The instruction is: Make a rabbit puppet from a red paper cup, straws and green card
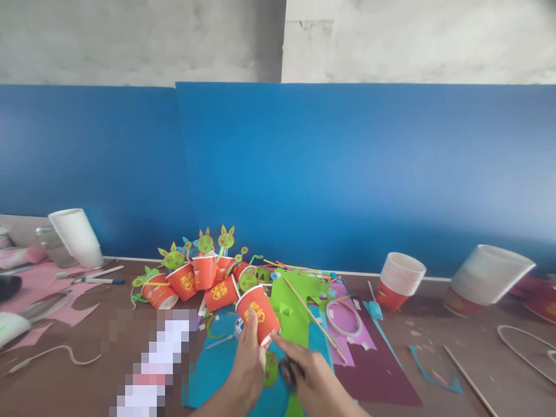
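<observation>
My left hand [248, 368] is wrapped round a red paper cup [266, 315] with gold characters, tilted over the blue sheet. Black-handled scissors [286, 375] are in my right hand [313, 370], its fingertips close to the cup's base; the blades are hard to make out. Below the cup lies a green cut-out animal face [270, 370]. Just behind my hands is a cluster of similar red cups [185, 282] with green paper heads [226, 237], some upright and some on their sides.
Green paper [299, 313], purple paper [371, 370] and a tape roll [343, 318] lie around a thin wooden stick [315, 321]. Stacked red cups [397, 281] and wrapped cups [489, 278] stand right. Left are pink scraps [52, 289] and a white cup stack [78, 237]. A blue partition [347, 174] stands behind.
</observation>
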Demonstrator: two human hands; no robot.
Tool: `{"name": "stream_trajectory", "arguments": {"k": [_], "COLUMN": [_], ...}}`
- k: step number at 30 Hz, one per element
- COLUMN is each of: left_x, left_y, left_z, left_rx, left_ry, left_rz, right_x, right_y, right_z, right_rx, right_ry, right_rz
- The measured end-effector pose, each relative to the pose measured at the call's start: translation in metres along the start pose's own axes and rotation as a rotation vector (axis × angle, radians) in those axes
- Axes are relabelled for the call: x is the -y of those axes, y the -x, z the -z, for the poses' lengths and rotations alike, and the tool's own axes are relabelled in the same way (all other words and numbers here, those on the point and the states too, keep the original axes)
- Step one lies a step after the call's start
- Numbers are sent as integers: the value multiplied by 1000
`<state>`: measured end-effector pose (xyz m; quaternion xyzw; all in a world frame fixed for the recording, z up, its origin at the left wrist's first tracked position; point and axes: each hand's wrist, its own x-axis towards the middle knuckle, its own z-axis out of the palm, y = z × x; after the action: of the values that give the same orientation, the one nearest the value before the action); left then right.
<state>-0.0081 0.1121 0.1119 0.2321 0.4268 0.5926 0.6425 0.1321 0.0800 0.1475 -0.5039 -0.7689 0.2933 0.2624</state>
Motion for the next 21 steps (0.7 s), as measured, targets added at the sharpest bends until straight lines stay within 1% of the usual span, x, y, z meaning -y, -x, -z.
{"name": "stream_trajectory", "arguments": {"k": [1,3,5,7,10,13,15,18,19,21], "left_x": [-2,-6,-8,-10,-12,-16,-19,-24,-25,-27], "left_y": [2,6,8,7,3,-4,-7,-9,-9,-8], "left_z": [-3,-7,-9,-8,-3,0,-1,-8,-10,-13], "left_rx": [-10,-22,-30,-31,-31,-31,-16,25,40,75], "left_ry": [-22,-57,-73,-92,-112,-53,64,226,257,284], "left_rz": [-5,-13,-11,-13,-63,-121,-95,41,82,115], "right_x": [0,2,5,10,13,9,3,-8,-13,-25], "right_y": [2,4,5,5,6,8,9,4,1,-7], "right_z": [0,0,2,5,15,26,32,40,41,42], "right_rx": [-19,-21,-16,17,54,2,5,56,39,-95], "right_ry": [193,531,716,721,544,471,486,516,534,555], "right_rz": [67,147,168,137,63,21,21,-15,-65,-166]}}
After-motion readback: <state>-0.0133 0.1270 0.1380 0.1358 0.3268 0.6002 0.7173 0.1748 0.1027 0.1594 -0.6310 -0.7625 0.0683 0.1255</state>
